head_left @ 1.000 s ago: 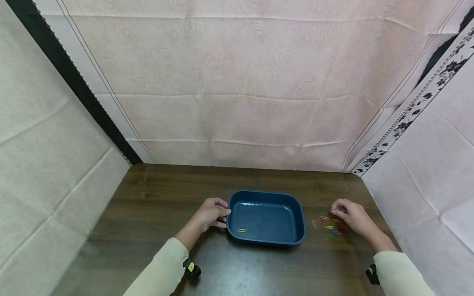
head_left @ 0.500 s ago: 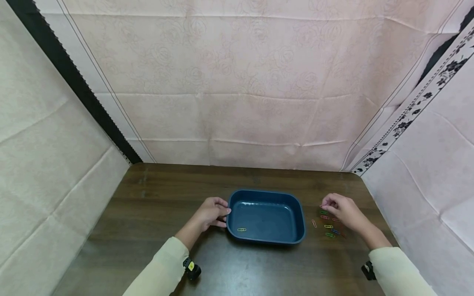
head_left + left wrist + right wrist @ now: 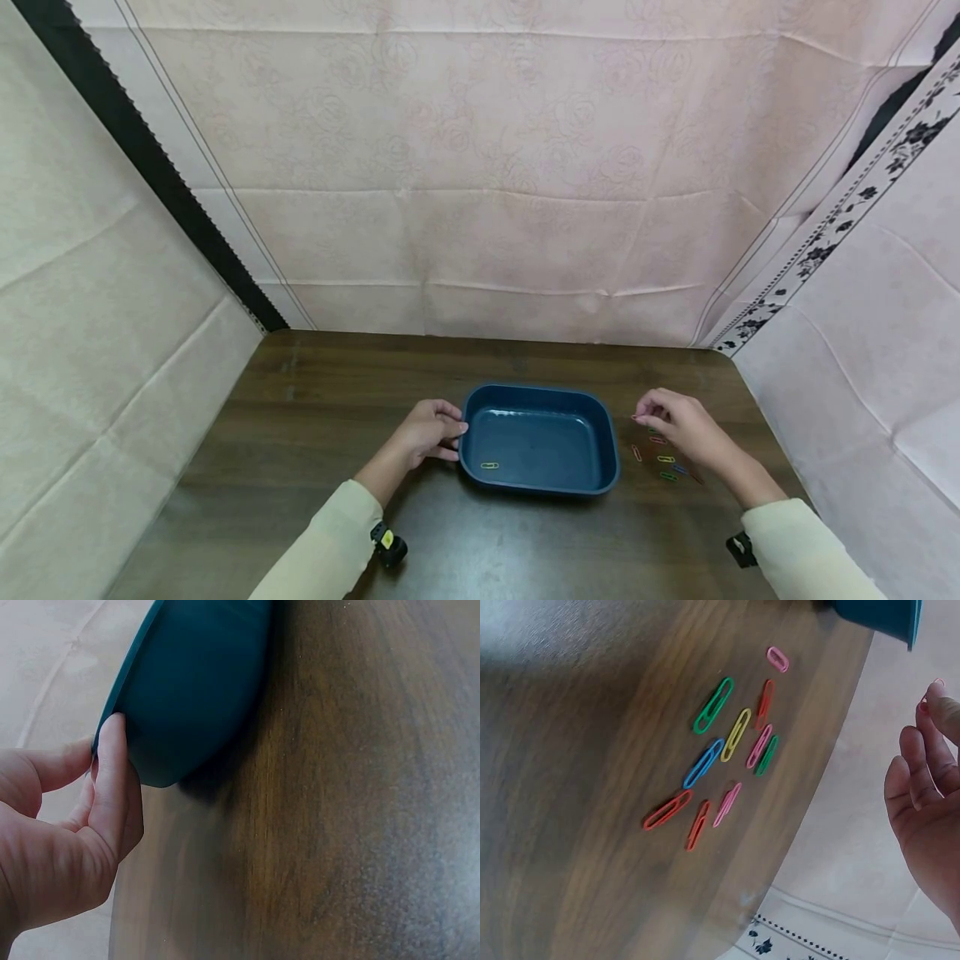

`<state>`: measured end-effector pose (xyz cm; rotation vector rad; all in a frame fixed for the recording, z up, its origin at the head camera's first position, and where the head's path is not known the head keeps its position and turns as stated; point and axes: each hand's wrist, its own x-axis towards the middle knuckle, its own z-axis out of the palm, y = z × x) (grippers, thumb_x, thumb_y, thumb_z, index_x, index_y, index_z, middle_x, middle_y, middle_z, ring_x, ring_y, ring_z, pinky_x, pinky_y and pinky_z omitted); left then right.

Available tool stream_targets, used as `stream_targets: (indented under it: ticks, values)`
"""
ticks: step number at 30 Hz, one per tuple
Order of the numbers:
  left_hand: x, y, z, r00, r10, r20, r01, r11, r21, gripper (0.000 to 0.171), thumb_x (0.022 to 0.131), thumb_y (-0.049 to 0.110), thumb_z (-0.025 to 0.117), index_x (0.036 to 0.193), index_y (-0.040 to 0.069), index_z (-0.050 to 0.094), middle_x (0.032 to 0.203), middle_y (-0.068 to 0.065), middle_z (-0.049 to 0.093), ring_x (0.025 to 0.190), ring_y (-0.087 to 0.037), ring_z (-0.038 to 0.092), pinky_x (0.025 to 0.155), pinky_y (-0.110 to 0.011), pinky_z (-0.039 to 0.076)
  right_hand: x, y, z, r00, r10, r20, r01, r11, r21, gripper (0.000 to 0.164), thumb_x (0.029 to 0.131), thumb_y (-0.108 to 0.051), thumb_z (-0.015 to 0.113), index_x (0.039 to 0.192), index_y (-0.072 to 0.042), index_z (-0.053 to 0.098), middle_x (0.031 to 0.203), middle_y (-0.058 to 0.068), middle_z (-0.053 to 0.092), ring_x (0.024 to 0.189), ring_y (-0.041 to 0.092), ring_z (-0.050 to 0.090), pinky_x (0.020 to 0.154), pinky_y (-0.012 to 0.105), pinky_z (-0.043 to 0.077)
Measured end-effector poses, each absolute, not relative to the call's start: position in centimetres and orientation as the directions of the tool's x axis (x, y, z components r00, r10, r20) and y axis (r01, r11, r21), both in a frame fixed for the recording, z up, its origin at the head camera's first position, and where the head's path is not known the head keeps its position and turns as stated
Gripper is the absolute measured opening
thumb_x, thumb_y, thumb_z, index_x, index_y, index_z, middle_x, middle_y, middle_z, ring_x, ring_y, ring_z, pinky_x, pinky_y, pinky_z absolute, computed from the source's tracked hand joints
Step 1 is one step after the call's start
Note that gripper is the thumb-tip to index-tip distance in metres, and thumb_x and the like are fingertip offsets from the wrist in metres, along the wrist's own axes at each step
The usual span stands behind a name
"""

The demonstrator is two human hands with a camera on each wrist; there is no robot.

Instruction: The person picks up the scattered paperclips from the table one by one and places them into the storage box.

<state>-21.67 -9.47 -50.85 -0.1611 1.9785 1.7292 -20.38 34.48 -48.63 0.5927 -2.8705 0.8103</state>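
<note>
A dark blue rectangular tray [image 3: 540, 450] stands mid-table, with one yellow paper clip [image 3: 490, 466] lying inside at its left. My left hand [image 3: 431, 433] pinches the tray's left rim, thumb on top and fingers against the outer wall [image 3: 195, 690]. To the right of the tray, my right hand [image 3: 678, 421] is raised over the table. Between its thumb and forefinger it pinches a small reddish paper clip [image 3: 940, 681], mostly covered by the fingertips. Below that hand lie several loose clips, among them a blue paper clip [image 3: 703, 763], a yellow paper clip [image 3: 736, 736] and a green paper clip [image 3: 713, 706].
The brown wooden table [image 3: 360, 375] has cloth hangings on three sides, with a pale back cloth [image 3: 480, 250] right behind its far edge. A pink paper clip [image 3: 778, 659] lies apart from the others, closest to the tray. Each wrist wears a small black camera [image 3: 390, 546].
My right hand has moved left toward the tray with the reddish paper clip, passing over the loose clips. The left hand and the tray have stayed in place.
</note>
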Motion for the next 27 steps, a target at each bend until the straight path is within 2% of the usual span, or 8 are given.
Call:
stream_targets:
  ticks: [6,9,12,18,27]
  values:
    - [-21.7,-9.5,-50.9,-0.866,0.237,-0.44,-0.405,0.183,0.896,0.03,0.1,0.01,0.067,0.126,-0.003,0.058,0.1,-0.017,0.064,0.079,-0.023,0.065,0.071,-0.038,0.066,-20.2,33.5,-48.0,-0.925,-0.348,0.156,-0.376,0.765,-0.524,0.007,0.097,-0.013,0.072,0.092,-0.018,0.069,0.086,-0.009,0.064,0.074,0.004,0.057,0.06,0.022,0.053]
    - [-21.7,-9.5,-50.9,-0.866,0.236,-0.441,-0.406,0.182,0.895,0.031,0.1,0.01,0.068,0.126,-0.003,0.058,0.101,-0.017,0.064,0.079,-0.023,0.064,0.07,-0.038,0.066,-20.2,33.0,-47.8,-0.924,-0.354,0.146,-0.374,0.755,-0.539,0.008,0.097,-0.013,0.072,0.093,-0.018,0.068,0.087,-0.008,0.064,0.074,0.007,0.057,0.058,0.023,0.053]
    - [-21.7,-9.5,-50.9,-0.866,0.237,-0.439,-0.405,0.18,0.896,0.031,0.1,0.01,0.067,0.127,-0.003,0.058,0.1,-0.017,0.064,0.079,-0.023,0.064,0.07,-0.038,0.066,-20.3,32.5,-47.7,-0.915,-0.371,0.159,-0.397,0.752,-0.527,0.012,0.096,-0.011,0.073,0.093,-0.021,0.068,0.087,-0.01,0.064,0.077,0.006,0.058,0.062,0.022,0.053]
    - [-21.6,-9.5,-51.0,-0.869,0.238,-0.434,-0.399,0.182,0.899,0.029,0.101,0.01,0.066,0.126,-0.002,0.058,0.1,-0.017,0.064,0.079,-0.022,0.064,0.07,-0.038,0.066,-20.4,31.4,-47.4,-0.871,-0.436,0.225,-0.487,0.714,-0.503,0.018,0.092,-0.008,0.076,0.093,-0.024,0.067,0.089,-0.013,0.064,0.08,0.001,0.058,0.067,0.021,0.054]
    - [-21.7,-9.5,-51.1,-0.872,0.234,-0.429,-0.395,0.18,0.901,0.028,0.101,0.01,0.066,0.125,-0.002,0.058,0.101,-0.018,0.065,0.078,-0.022,0.065,0.069,-0.038,0.066,-20.5,30.0,-46.2,-0.808,-0.521,0.276,-0.587,0.664,-0.463,0.016,0.092,-0.008,0.076,0.095,-0.022,0.068,0.092,-0.013,0.064,0.083,0.001,0.057,0.069,0.021,0.055]
